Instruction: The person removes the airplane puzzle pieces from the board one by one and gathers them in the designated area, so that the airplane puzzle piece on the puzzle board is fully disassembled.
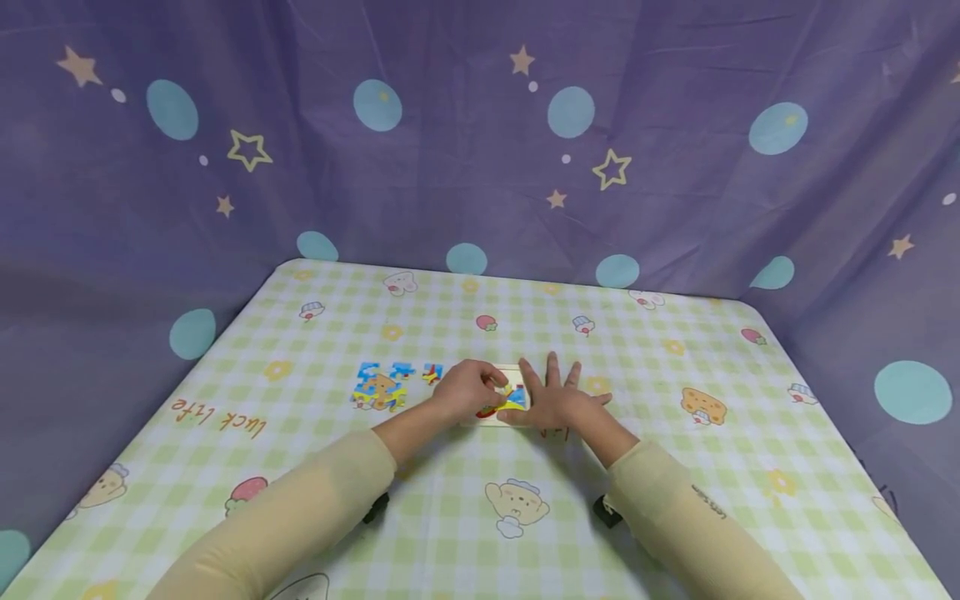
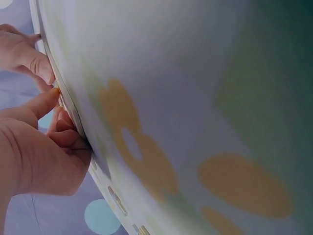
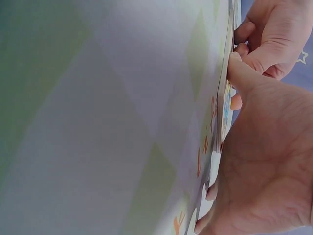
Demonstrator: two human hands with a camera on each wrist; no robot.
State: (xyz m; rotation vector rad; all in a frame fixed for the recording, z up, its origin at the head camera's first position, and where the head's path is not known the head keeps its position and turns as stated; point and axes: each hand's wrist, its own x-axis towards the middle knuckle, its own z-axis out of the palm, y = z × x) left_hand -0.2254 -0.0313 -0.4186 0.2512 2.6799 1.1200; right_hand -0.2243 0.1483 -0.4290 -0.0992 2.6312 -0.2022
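Centrally, on a table (image 1: 675, 517) covered by a green-checked cloth, lies a small puzzle board (image 1: 501, 419), partly hidden under both hands. Left hand (image 1: 467, 388): fingers curled, tips down on the board's left part; the left wrist view shows the curled fingers (image 2: 66, 137) and the thumb meeting at the board's edge, though whether they pinch a piece cannot be told. Right hand (image 1: 555, 398): flat, fingers spread and straight, palm pressing on the board's right part and the cloth beside it; it grips nothing. The right wrist view shows the thumb (image 3: 242, 73) lying straight against the board's thin edge (image 3: 226, 105), with the left hand just beyond it. Between the two hands a patch of blue, yellow and red picture is visible. Loose pieces (image 1: 382, 386), blue and yellow, lie in a cluster on the cloth just left of the left hand, near but apart from the board. Both forearms wear pale yellow sleeves (image 1: 315, 508). Behind the table hangs a purple curtain (image 1: 480, 150) with stars and blue dots.
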